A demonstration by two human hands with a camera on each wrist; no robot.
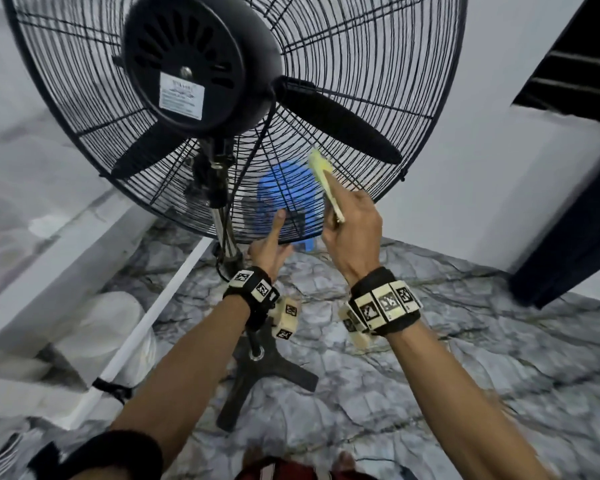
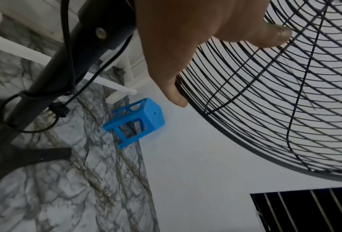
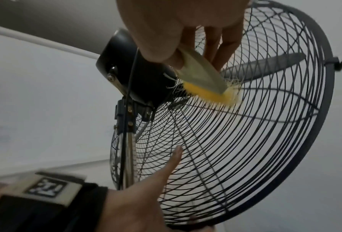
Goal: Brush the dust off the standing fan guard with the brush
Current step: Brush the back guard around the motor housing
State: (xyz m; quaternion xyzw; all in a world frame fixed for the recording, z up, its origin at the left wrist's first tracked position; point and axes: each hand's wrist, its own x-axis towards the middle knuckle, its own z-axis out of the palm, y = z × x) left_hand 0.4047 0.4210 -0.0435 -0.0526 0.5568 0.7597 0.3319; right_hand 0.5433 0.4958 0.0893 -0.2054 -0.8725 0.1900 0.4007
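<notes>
Fan guard (image 1: pixel 343 109), frame centre: right hand (image 1: pixel 354 230) grip closed round brush (image 1: pixel 323 174), bristles on wires; left hand (image 1: pixel 271 247), fingers straight, steadies lower rim.

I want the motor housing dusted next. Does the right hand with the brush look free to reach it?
Probably yes: the right hand holds the brush on the rear guard, and the motor housing bulges out on this side, uncovered.

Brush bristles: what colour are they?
Yellow, on a pale handle; the brush shows best in the right wrist view, held by the right hand against the fan guard.
</notes>
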